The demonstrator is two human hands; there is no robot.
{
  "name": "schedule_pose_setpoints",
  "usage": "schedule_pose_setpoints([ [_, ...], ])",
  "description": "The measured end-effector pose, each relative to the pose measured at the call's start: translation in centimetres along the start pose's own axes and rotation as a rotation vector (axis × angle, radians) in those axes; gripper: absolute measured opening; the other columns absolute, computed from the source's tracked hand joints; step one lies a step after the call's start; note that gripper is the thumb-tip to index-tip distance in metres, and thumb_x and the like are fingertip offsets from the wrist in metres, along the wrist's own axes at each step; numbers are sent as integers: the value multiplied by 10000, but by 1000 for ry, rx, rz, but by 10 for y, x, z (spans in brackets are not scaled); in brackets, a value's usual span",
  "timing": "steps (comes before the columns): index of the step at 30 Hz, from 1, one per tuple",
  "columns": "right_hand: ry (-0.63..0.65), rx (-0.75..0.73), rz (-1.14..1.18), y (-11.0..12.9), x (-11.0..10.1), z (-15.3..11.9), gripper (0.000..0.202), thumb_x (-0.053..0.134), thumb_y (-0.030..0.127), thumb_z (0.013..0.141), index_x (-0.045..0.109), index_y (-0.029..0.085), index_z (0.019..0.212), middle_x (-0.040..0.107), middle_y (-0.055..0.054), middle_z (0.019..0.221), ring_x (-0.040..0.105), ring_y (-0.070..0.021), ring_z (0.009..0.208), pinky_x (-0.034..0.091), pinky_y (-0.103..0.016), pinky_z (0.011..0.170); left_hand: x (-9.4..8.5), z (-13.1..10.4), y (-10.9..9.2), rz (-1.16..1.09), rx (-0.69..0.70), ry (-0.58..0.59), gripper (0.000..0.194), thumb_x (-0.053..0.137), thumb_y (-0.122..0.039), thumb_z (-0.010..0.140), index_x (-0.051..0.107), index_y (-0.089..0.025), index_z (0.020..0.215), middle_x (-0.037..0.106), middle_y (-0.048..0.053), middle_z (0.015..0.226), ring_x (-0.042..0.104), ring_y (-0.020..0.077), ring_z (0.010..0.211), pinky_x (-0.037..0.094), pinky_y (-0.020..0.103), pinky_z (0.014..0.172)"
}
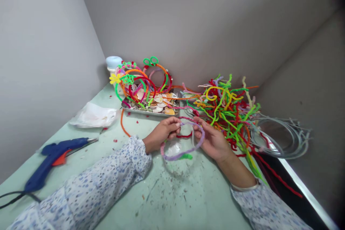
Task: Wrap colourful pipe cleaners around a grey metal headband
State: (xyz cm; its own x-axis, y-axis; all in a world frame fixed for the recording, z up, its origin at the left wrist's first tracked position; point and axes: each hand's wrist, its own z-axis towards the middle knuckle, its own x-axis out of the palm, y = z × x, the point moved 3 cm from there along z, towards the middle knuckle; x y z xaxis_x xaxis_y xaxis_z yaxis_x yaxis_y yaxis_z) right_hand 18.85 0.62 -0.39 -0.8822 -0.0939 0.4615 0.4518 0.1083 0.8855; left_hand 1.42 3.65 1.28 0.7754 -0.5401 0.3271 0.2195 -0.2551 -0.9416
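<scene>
Between my hands, just above the table, is a curved headband wrapped in purple and pink fuzzy pipe cleaner. My left hand pinches one part of it between thumb and fingers. My right hand has its fingers curled round the purple stretch on the right side. A dark red pipe cleaner passes behind the loop between the hands. Below the purple curve a short green pipe cleaner end sticks out. The fingertips of my right hand are partly hidden by the loop.
A metal tray of shells, with wrapped headbands on top, stands at the back. Right of it lies a heap of pipe cleaners beside bare hoops. A blue glue gun and a plastic bag lie left.
</scene>
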Motion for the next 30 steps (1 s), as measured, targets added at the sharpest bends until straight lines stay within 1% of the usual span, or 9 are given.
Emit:
schedule_pose_setpoints([
  [4, -35, -68, 7, 5, -2, -1, 275, 591, 274, 772, 599, 261, 1046, 663, -12, 906, 551, -97, 586, 439, -193, 451, 5, -3, -4, -40, -13, 49, 208, 603, -307, 764, 504, -148, 852, 428, -48, 637, 286, 8, 417, 145, 162, 389],
  [7, -111, -52, 63, 4, 2, -1, 323, 648, 218, 732, 594, 280, 1045, 660, 12, 958, 551, -66, 584, 433, -154, 450, 7, -5, -5, -16, 10, 55, 230, 601, -347, 775, 488, -148, 806, 395, -55, 624, 283, 11, 424, 149, 164, 393],
  [9, -125, -13, 52, -1, 8, -1, 354, 687, 212, 710, 597, 269, 1047, 658, 22, 913, 548, -54, 561, 417, -138, 437, 7, -5, -4, 5, 24, 39, 258, 598, -380, 779, 477, -152, 787, 386, -59, 615, 272, 11, 419, 140, 169, 389],
  [11, -116, 18, -19, -6, 13, -1, 298, 704, 257, 708, 623, 220, 992, 651, 10, 825, 545, -64, 541, 405, -148, 422, 7, -5, -2, 24, 38, 13, 277, 598, -404, 777, 473, -157, 784, 389, -62, 608, 265, 11, 410, 138, 172, 384],
  [13, -122, 32, -98, -12, 17, -1, 208, 691, 338, 726, 648, 168, 837, 629, 2, 709, 543, -75, 529, 397, -157, 419, 7, -5, -1, 43, 53, -5, 286, 600, -414, 775, 470, -159, 791, 399, -64, 601, 271, 13, 407, 155, 172, 383],
  [16, -97, 63, -138, -17, 22, -2, 263, 665, 402, 745, 634, 143, 705, 612, 0, 649, 546, -77, 515, 382, -165, 413, 8, -5, 0, 64, 64, -14, 291, 607, -413, 770, 467, -163, 818, 400, -71, 580, 285, 19, 406, 180, 170, 386],
  [22, -64, 69, -69, -17, 24, -3, 245, 659, 387, 768, 649, 143, 776, 639, -11, 688, 559, -69, 506, 387, -158, 417, 9, -7, 1, 118, 103, -14, 252, 603, -368, 787, 472, -156, 828, 419, -64, 576, 332, 31, 450, 233, 170, 427],
  [26, -82, 83, -53, -15, 23, -3, 230, 679, 375, 751, 647, 150, 789, 647, -10, 686, 569, -70, 505, 385, -144, 396, 9, -10, -1, 173, 127, -27, 234, 611, -346, 786, 480, -155, 816, 429, -61, 572, 344, 39, 468, 257, 175, 452],
  [30, -52, 107, -75, -15, 23, -3, 242, 680, 378, 746, 639, 140, 755, 647, -22, 686, 587, -85, 514, 396, -145, 380, 10, -11, -1, 207, 146, -39, 233, 611, -350, 787, 486, -154, 803, 477, -50, 603, 372, 43, 479, 288, 179, 476],
])
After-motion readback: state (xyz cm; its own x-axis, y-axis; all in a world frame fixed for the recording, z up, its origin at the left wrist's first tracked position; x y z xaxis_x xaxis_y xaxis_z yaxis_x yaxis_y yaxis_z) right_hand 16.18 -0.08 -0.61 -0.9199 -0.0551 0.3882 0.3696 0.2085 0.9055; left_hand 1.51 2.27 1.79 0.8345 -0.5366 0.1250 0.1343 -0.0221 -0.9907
